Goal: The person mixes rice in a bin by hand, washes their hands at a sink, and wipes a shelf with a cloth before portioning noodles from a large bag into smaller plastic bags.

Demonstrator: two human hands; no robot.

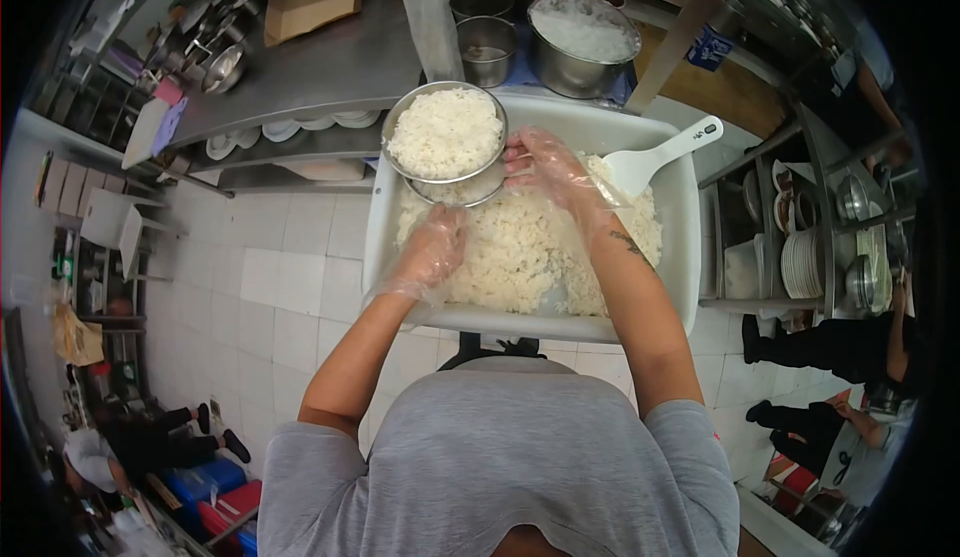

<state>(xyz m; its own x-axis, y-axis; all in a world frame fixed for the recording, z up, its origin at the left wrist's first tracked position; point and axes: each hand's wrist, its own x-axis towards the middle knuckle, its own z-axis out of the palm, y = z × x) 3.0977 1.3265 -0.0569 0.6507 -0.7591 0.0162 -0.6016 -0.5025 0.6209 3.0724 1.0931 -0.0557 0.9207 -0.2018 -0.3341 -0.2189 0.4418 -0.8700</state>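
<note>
A round metal bowl [445,135] heaped with white rice sits at the far left corner of a white plastic tub [682,257]. Just below it shows the rim of a second metal bowl [458,203], partly under the first. My left hand [432,249], in a clear plastic glove, has its fingers curled at the near rim of this lower bowl. My right hand [552,169], gloved too, has bent fingertips against its right side. Loose cooked rice [515,257] covers much of the tub floor under both hands. A white rice paddle [660,157] leans on the tub's right rim.
Beyond the tub stand several metal pots, one large pot [585,45] with whitish contents. A steel counter [340,67] runs along the left, with plates on its lower shelf. Racks of dishes [800,262] stand right. Other people [845,347] are at the right and lower left.
</note>
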